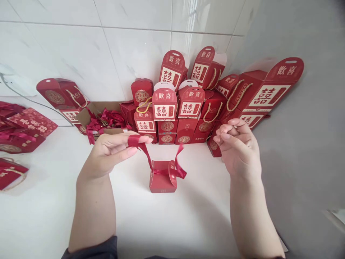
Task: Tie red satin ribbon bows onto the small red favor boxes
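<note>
A small red gift box [163,183] sits on the white tabletop in front of me, its rounded side flaps standing up. A dark red satin ribbon [161,172] runs across its top through the flaps. One length of the ribbon rises to my left hand [122,145], where it is wrapped over the fingers, with the thumb just below. The other end stands loose in a bent curl right of the box. My right hand [238,147] is raised to the right, apart from box and ribbon. Its fingers are curled with the thumb near their tips, and nothing shows in them.
Red boxes [165,108] with rope handles stand stacked along the tiled wall [134,43]. An open carton [104,105] of dark red ribbons is behind my left hand. More red packages [24,133] lie at the far left. A grey surface [304,151] bounds the right side.
</note>
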The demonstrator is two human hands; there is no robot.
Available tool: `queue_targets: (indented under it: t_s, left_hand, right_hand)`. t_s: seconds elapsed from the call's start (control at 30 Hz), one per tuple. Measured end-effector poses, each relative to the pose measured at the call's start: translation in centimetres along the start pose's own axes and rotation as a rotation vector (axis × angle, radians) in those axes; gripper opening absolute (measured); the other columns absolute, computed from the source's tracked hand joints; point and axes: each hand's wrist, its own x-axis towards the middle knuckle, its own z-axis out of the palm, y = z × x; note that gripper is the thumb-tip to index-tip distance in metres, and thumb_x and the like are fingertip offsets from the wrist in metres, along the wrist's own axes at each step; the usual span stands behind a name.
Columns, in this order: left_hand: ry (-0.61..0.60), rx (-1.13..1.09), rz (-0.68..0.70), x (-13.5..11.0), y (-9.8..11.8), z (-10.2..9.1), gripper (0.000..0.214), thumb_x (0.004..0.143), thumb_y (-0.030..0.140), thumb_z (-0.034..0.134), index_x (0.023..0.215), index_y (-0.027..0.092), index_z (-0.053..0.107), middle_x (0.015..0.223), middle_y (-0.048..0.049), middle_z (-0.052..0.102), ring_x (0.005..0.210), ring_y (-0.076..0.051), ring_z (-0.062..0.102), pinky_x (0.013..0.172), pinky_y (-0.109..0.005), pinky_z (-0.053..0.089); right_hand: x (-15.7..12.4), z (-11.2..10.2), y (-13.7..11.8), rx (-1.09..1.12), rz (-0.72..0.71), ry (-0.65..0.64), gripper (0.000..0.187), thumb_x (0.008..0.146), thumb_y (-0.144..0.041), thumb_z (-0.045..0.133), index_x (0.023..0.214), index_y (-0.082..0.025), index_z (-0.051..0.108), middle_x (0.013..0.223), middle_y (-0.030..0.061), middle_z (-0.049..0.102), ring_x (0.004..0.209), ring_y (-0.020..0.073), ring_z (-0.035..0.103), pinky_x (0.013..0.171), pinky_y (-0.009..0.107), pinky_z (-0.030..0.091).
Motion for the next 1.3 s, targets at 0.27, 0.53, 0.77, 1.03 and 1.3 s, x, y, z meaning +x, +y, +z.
queue_targets:
  t_s: [0.27, 0.53, 0.77, 1.03, 1.3]
  left_hand:
    - [-0.275, 0.079, -0.193, 0.1, 0.7, 1.1, 0.036, 0.082, 0.024, 0.066, 0.118, 0.026, 0.07, 0.12, -0.0073, 0.07, 0.114, -0.028, 0.063, 0.099, -0.038, 0.051]
    - [-0.028, -0.049, -0.204, 0.7, -0.6, 2.3, 0.019, 0.086, 0.026, 0.066, 0.102, 0.023, 0.076, 0.092, -0.0056, 0.076, 0.083, -0.019, 0.07, 0.077, -0.029, 0.058]
    - [0.124, -0.263, -0.164, 1.0, -0.6, 1.9, 0.046, 0.083, 0.023, 0.07, 0.128, 0.025, 0.059, 0.081, -0.0028, 0.075, 0.068, -0.015, 0.066, 0.072, -0.029, 0.056]
    - [0.181, -0.352, -0.204, 1.1, -0.5, 0.9, 0.036, 0.075, 0.03, 0.077, 0.109, 0.022, 0.071, 0.078, -0.0037, 0.075, 0.05, -0.01, 0.061, 0.048, -0.02, 0.052]
    - [0.246, -0.336, -0.19, 1.1, -0.3, 0.7, 0.046, 0.069, 0.026, 0.08, 0.113, 0.022, 0.069, 0.072, -0.0011, 0.075, 0.045, -0.01, 0.06, 0.043, -0.02, 0.053]
  right_hand:
    - [-2.1, 0.3, 2.3, -0.378, 0.224, -0.277, 0.012, 0.091, -0.035, 0.059, 0.091, -0.023, 0.058, 0.085, 0.0026, 0.057, 0.076, 0.0162, 0.053, 0.072, 0.03, 0.046]
    - [-7.8, -1.6, 8.3, -0.485, 0.571, -0.554, 0.032, 0.091, -0.047, 0.057, 0.113, -0.025, 0.056, 0.123, 0.0073, 0.059, 0.114, 0.0251, 0.053, 0.092, 0.037, 0.043]
    - [-8.9, -1.5, 10.7, -0.227, 0.69, -0.683, 0.037, 0.086, -0.048, 0.065, 0.109, -0.021, 0.054, 0.096, 0.0036, 0.062, 0.086, 0.0181, 0.055, 0.076, 0.029, 0.041]
    - [-7.9, -4.0, 10.9, -0.154, 0.745, -0.582, 0.04, 0.09, -0.052, 0.056, 0.074, -0.016, 0.06, 0.062, -0.0037, 0.042, 0.058, 0.0105, 0.035, 0.058, 0.025, 0.027]
    - [-4.7, -6.6, 7.3, -0.457, 0.57, -0.414, 0.029, 0.086, -0.044, 0.066, 0.077, -0.018, 0.059, 0.068, -0.003, 0.048, 0.064, 0.0116, 0.041, 0.06, 0.025, 0.03]
